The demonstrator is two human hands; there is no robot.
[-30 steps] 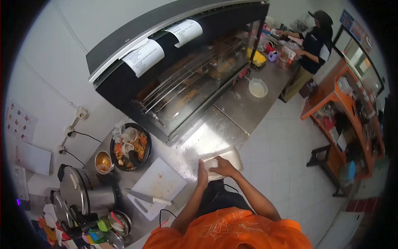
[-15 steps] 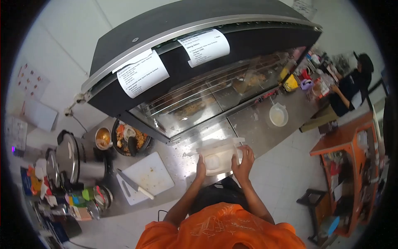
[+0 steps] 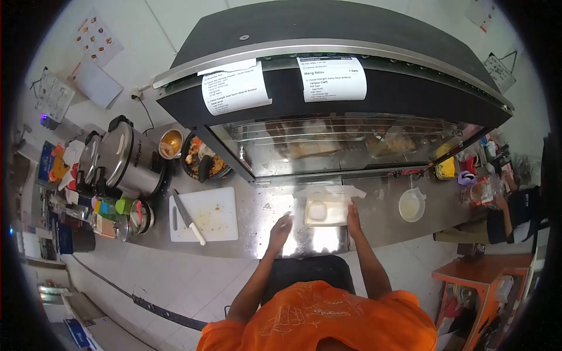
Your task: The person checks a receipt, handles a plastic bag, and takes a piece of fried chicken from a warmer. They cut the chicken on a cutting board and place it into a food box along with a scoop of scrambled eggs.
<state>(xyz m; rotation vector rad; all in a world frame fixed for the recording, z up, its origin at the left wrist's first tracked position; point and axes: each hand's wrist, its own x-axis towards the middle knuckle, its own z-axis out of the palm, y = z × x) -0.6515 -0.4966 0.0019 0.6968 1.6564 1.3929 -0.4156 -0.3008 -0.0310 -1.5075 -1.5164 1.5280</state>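
An open paper box (image 3: 336, 217) with a round white mound (image 3: 318, 211) at its left side lies on the steel counter (image 3: 266, 205), below the glass display case (image 3: 351, 137). My right hand (image 3: 353, 219) touches the box's right edge, fingers extended and pointing forward. To the left of the box, with a gap between, my left hand (image 3: 281, 230) is off it; its fingers look curled loosely, and whether anything small is in them cannot be made out. Farther left, a knife (image 3: 190, 217) rests on a white cutting board (image 3: 222, 210).
A pan of food (image 3: 205, 158), a bowl with orange contents (image 3: 171, 143) and large steel pots (image 3: 126, 158) stand at the left. On the right are a white container (image 3: 411, 205), a co-worker (image 3: 515, 213) and an orange shelf (image 3: 486, 269).
The view has turned and levelled. The box now rests on the counter instead of between both hands. My left hand has let go and moved left of it.
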